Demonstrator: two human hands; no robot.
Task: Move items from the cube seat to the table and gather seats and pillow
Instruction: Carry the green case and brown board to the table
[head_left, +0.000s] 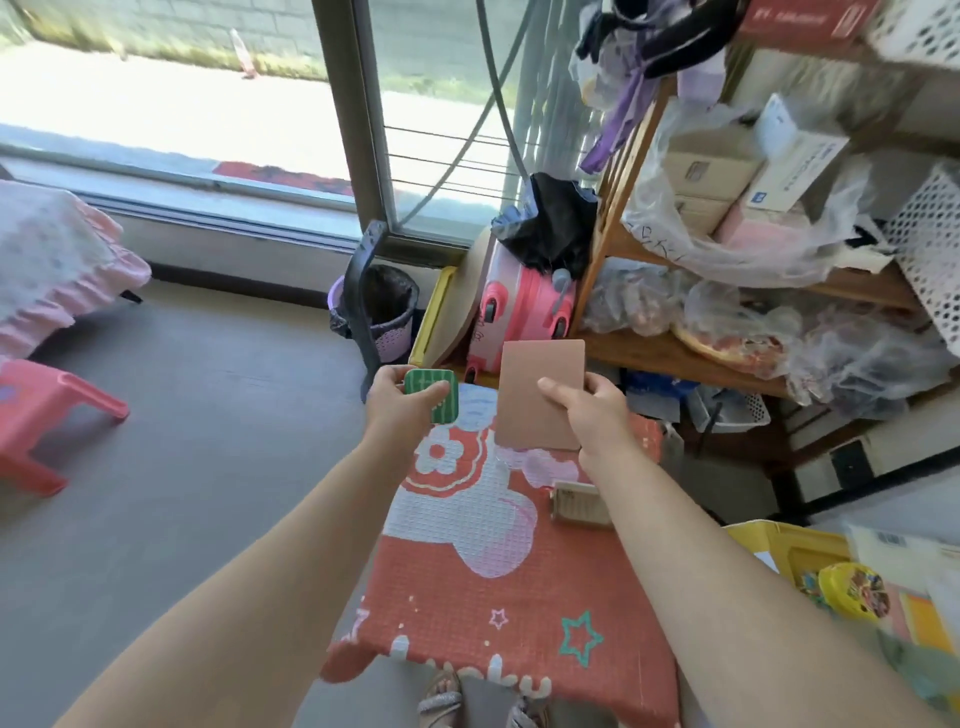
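1. The shelf (675, 358) took up two o'clock, crammed with bags and boxes; it looked to have no part in the job.
2. The cube seat (483, 571), under a red patterned cover, filled six o'clock beneath both arms.
3. A table (52, 260) with a pink frilled cloth stood at ten o'clock, well apart from the seat (probably where the items were meant to go).
4. A pink stool (47, 410) sat at nine o'clock, not yet gathered; I could make out no pillow.
5. The right hand (587, 410) gripped a brown card (540, 364), thumb across its face, above the seat's far edge at one o'clock.
6. The left hand (402, 402) pinched a green striped tile (421, 381), thumb on top, at eleven o'clock.
7. A small beige thing (579, 504) lay on the seat's three o'clock edge, beside the right forearm.
8. By my reckoning the job was early: two items were lifted but undelivered, one remained, and all the gathering was left.
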